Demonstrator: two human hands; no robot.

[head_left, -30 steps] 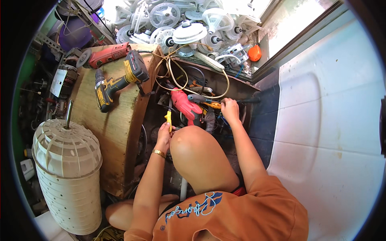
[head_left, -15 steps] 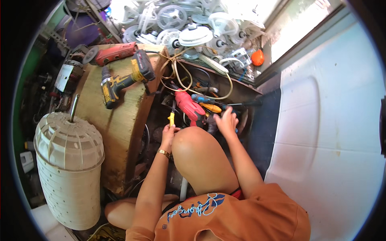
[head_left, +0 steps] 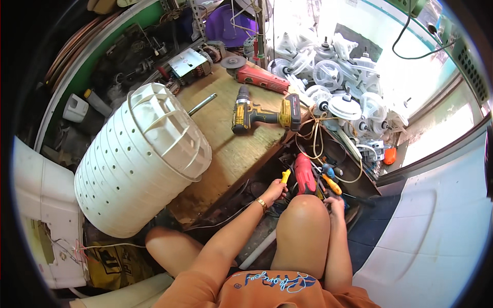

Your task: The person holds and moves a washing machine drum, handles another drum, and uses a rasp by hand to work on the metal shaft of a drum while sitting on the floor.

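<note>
My left hand (head_left: 276, 190) is closed on a yellow-handled tool (head_left: 285, 177), held upright just left of my raised knee. My right hand (head_left: 334, 206) is down among the tools beside the knee, its fingertips partly hidden, so its grip is unclear. Near it lie an orange-yellow-handled screwdriver (head_left: 332, 185), a blue-grey handled tool (head_left: 327, 170) and a red power tool (head_left: 304, 172) in a dark tool box (head_left: 362, 179).
A white perforated drum (head_left: 123, 174) stands left. The wooden block (head_left: 221, 143) bears a yellow-black drill (head_left: 257, 114) and red grinder (head_left: 262, 78). Translucent plastic gear housings (head_left: 328, 74) pile behind, an orange object (head_left: 390, 156) beside them. A white panel (head_left: 431, 231) is right.
The view has turned leftward, shifting things right and showing more of the left shelves. My right hand has moved down and back beside the knee; my left still holds the yellow tool.
</note>
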